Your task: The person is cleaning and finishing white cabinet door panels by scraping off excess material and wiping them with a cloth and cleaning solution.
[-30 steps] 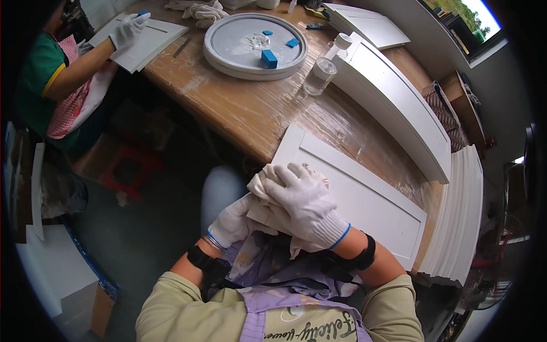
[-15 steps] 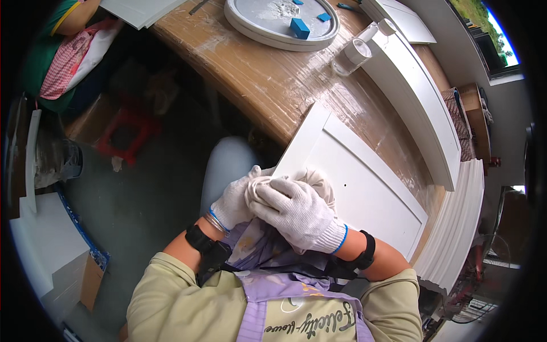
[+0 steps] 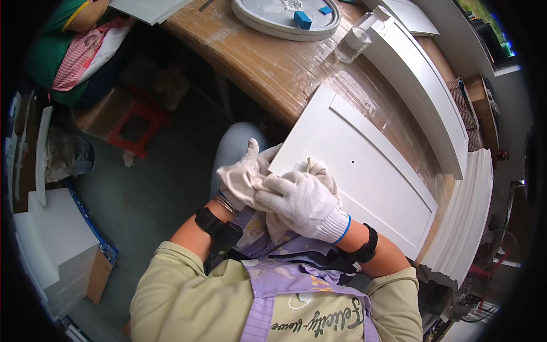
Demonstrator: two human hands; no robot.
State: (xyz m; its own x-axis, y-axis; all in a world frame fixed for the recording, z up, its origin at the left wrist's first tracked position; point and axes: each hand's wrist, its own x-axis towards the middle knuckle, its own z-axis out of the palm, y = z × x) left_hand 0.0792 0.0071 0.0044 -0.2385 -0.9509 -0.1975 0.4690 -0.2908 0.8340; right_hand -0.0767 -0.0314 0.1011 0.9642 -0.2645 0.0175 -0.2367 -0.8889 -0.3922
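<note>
My right hand, in a white knit glove with a blue cuff edge, is closed on a bunched cream cloth. Part of that cloth drapes over my left hand, also gloved, whose thumb points up. The left fingers are wrapped in the cloth by the near left corner of a white framed panel, and partly hidden. My right hand lies over this same corner. The panel rests partly on the table, its near end toward my lap, with a small dark hole in its face.
The wooden table is covered with clear film. On it are a round grey lid with a blue block, a clear bottle and a long white board. White panels are stacked right. Another person's sleeve shows upper left.
The cloth has loosened and now spreads over my left hand, whose thumb has lifted. My right hand has shifted slightly up. The whole view has shifted a little.
</note>
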